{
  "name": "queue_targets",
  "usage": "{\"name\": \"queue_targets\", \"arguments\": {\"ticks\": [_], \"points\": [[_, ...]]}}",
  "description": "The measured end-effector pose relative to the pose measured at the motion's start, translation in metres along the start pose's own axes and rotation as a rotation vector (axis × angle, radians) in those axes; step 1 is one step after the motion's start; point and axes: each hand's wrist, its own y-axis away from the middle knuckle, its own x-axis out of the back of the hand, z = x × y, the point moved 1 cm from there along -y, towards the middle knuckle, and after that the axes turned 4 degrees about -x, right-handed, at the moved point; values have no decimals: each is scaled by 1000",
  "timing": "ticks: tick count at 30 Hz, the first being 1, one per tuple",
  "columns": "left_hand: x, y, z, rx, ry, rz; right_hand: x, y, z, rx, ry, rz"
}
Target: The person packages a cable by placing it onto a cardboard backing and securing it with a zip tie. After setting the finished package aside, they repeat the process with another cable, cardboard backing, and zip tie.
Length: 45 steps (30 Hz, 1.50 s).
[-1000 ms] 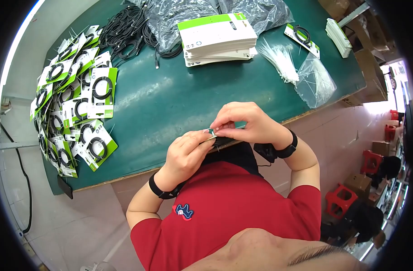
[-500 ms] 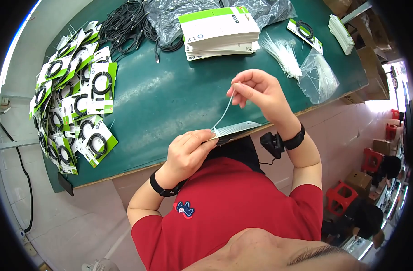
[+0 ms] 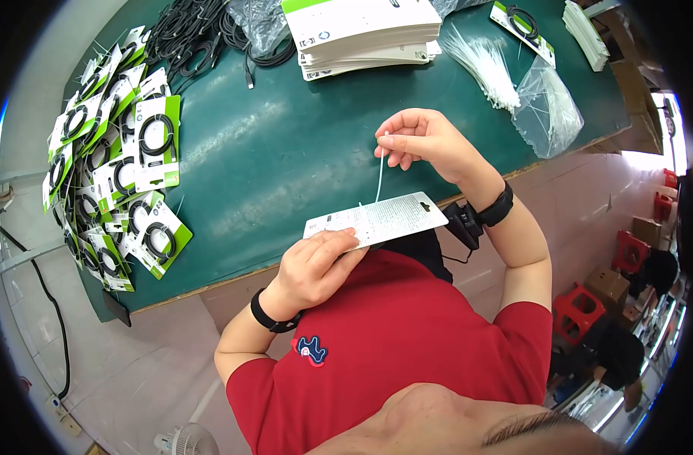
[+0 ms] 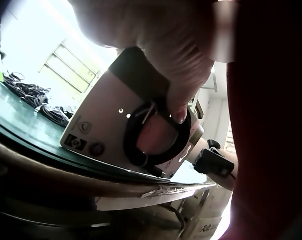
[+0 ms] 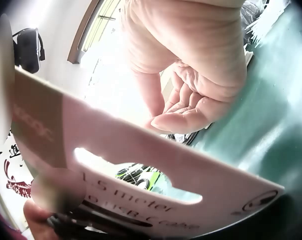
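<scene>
My left hand grips a white printed card near the table's front edge, thumb and fingers on its near side. In the left wrist view, a coiled black cable lies against the card's other face, with the thumb over the coil. A thin white cable tie rises from the card's far edge. Its upper end is pinched between thumb and index finger of my right hand, above the table. The card's hanging slot shows close up in the right wrist view.
Many carded cables are heaped at the table's left. At the back lie loose black cables, a stack of blank cards, white cable ties, a plastic bag and one carded cable. The table edge runs below the hands.
My right hand has gone from the card up and away, drawing out the tie's tail. The card, edge-on before, has turned so its printed face shows from above.
</scene>
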Motion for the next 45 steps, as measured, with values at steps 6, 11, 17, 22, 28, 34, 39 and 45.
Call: {"name": "queue_targets", "arguments": {"ticks": [6,11,17,22,28,34,39,45], "points": [[2,-2,0,-33,-2,-24,-2,-3,0,-46,-50,-3],[3,-3,-1,-20,10,-34,-6,-4,3,-119,-48,-44],[3,-3,-2,-35,3,-33,-8,-7,8,-170,4,-26],[2,-1,-2,-40,-15,-48,-9,-10,13,-186,73,-41],[2,0,-2,-51,-23,-40,-14,-10,12,-180,99,-69],[3,1,-2,-44,-9,-51,-21,-3,8,-151,112,-86],[3,-8,-3,-59,-30,-26,-30,-1,11,-156,173,-196],[7,-9,-8,-68,-20,-79,-40,10,3,-244,92,-403]]}}
